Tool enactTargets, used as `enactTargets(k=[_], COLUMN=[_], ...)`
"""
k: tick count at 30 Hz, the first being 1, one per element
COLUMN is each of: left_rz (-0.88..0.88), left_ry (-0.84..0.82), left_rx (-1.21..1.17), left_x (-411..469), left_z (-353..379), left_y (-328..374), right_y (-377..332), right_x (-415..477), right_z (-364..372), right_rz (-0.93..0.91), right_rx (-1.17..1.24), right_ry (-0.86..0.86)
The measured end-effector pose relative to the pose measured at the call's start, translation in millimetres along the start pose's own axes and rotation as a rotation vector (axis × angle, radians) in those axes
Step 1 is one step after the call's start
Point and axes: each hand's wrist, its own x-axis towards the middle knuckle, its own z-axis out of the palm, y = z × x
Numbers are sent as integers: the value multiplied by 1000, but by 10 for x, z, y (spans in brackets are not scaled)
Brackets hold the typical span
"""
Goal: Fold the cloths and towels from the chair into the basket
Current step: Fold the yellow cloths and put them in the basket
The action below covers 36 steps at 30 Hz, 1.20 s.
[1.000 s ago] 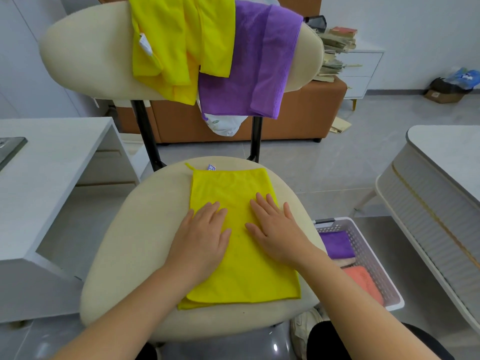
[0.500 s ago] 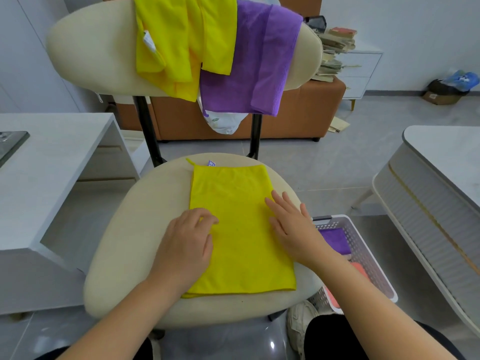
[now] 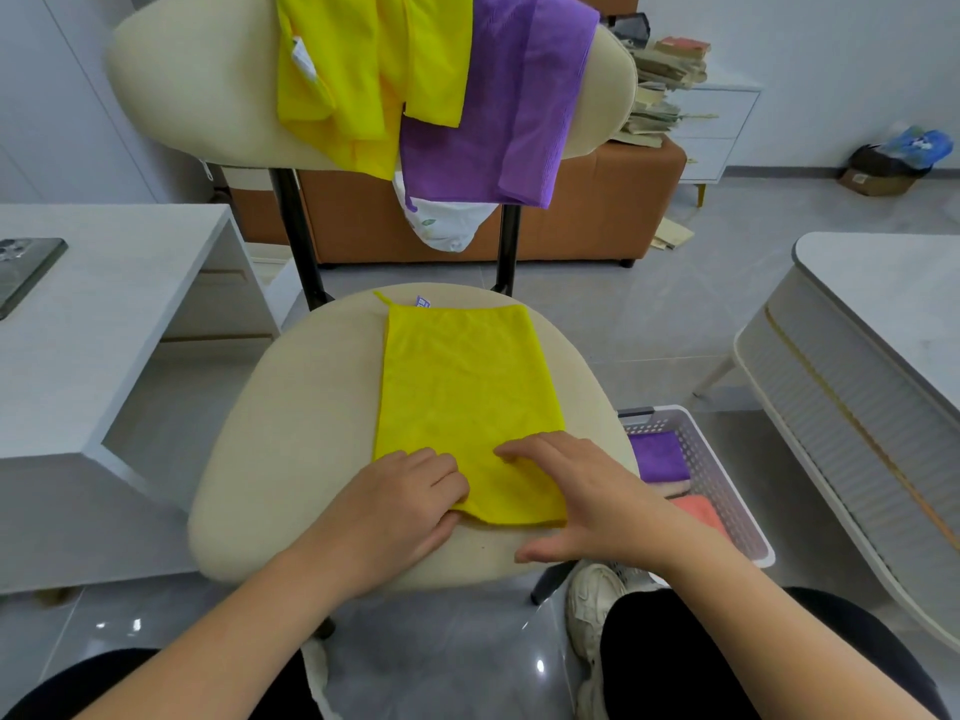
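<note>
A yellow cloth [image 3: 462, 402], folded into a long strip, lies flat on the cream chair seat [image 3: 301, 439]. My left hand [image 3: 395, 511] pinches its near left corner with curled fingers. My right hand [image 3: 587, 496] rests on the near right corner, fingers on top and thumb spread off the cloth. Over the chair back hang more yellow cloths [image 3: 363, 80] and a purple towel [image 3: 509, 111], with a white printed cloth [image 3: 441, 226] below them. The white basket [image 3: 727, 485] stands on the floor right of the seat, holding a folded purple cloth [image 3: 657, 454] and a coral one [image 3: 696, 511].
A white desk [image 3: 104, 314] with a dark tablet [image 3: 26, 272] is on the left. A white ribbed table [image 3: 872, 356] stands close on the right, beyond the basket. A brown cabinet [image 3: 597, 215] sits behind the chair. My shoe [image 3: 592, 600] is under the seat's front edge.
Both hands have slid back along the yellow cloth from its middle to its near end. My left hand's fingers have curled onto the near left corner.
</note>
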Motion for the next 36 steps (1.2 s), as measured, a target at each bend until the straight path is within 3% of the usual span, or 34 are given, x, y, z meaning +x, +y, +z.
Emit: enactTargets(k=[8,13,19,22,26,29,36], left_rz=[-156,-214,-708,-734,-778,-874,-1090], left_ry=[33,16,296,328,230,186,65], left_rx=[-83,-194,-767,-963,-1185,-1170,-889], left_x=[29,-88,-138,-48,47,90,171], left_z=[-34,-77,-258,-381,-449,-432,-362], left_y=[-63,-274,-487,-442,-310,-293,-378], right_y=[12,177,176,174,199,244,297], right_x=[40,32,113,154,159,222,616], right_z=[-65,-96,-213,-272,-336,-302,-192], right_rz=[76,101,249,304,378,446,482], right_rx=[-52,191,566,734,913,907,536], right_ry=[65,187,344,438,442,451,306])
